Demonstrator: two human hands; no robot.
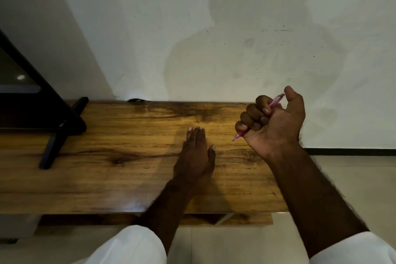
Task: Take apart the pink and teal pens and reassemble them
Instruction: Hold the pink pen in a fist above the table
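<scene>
Gripped the pink pen (275,101) in the right hand (276,124), up off the wooden table (107,167), out toward 3 o'clock of the view. Wrapped all four fingers round the barrel in a tight fist, with the thumb upright beside the upper end. Lay on a slant from 8 o'clock to 2 o'clock: writing tip out below the little finger at the 8 o'clock end, clear upper end out past the forefinger at 2 o'clock. Looked whole, so far as the fist allowed a view; could not see the middle of the barrel.

Rested the left hand (196,156) palm down on the table, with fingers straight and close together, holding nothing. Sat at roughly 8 o'clock from the fist, near but apart, so aimed the pen's tip end about toward it.

Saw no teal pen anywhere. Noted only a black stand (53,141) on the table at 9 o'clock and a pale wall (214,28) behind.

Judged the dismantling not yet begun. Probably called for lifting the left hand to the tip end, the nearer of the two, to pinch and unscrew it against the right-hand grip. Risked a slip, given so little barrel left bare there.
</scene>
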